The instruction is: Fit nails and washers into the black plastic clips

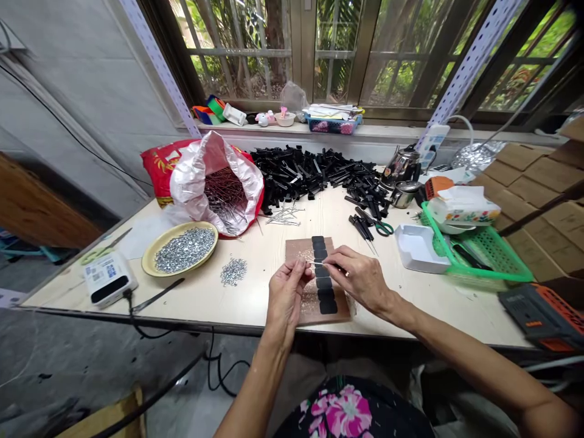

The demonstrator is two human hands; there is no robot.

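Observation:
My left hand (286, 293) is closed in a pinch on one end of a thin metal pin (311, 263) above a brown board (314, 281). My right hand (358, 277) is closed on a small black plastic piece (336, 266) at the pin's other end. The two hands meet over a column of black pads (323, 275) on the board. A small heap of silver bits (233, 271) lies on the table left of the board.
A yellow dish of silver bits (184, 249), a red and white bag of metal pins (214, 182) and a white device (109, 280) are on the left. Black plastic parts (314, 170) pile at the back. Scissors (381, 227), a white tray (420, 248) and a green basket (483, 249) lie right.

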